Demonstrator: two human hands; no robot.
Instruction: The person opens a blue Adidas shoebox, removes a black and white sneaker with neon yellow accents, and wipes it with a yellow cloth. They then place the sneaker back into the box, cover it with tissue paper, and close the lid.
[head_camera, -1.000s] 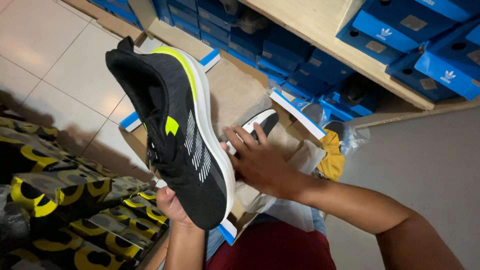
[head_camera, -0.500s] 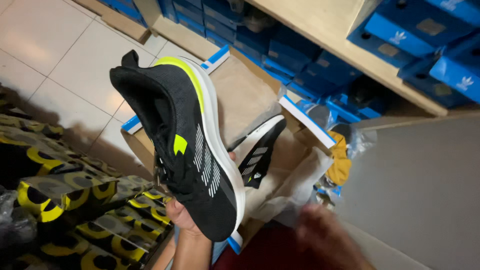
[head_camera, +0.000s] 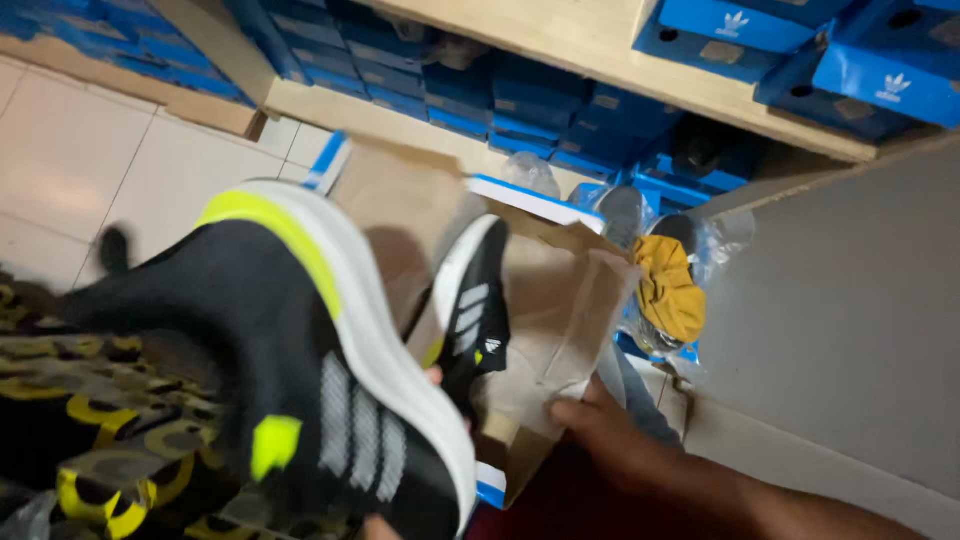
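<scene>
The right hand (head_camera: 610, 440) has its fingers curled onto the lower edge of the brown wrapping paper (head_camera: 560, 320), gripping it. That paper lies in the open shoe box (head_camera: 500, 190), with a second black shoe (head_camera: 475, 310) standing on edge in the box just left of the paper. The left hand (head_camera: 385, 525) is almost wholly hidden under a large black shoe (head_camera: 290, 370) with a white sole and yellow-green patches; it seems to hold that shoe up in front of the box, but how its fingers lie cannot be told. Right of the box sits a yellow cloth (head_camera: 668, 290) among clear plastic bags. Behind the box, blue boxes (head_camera: 500, 95) are stacked under a wooden shelf (head_camera: 600, 45).
</scene>
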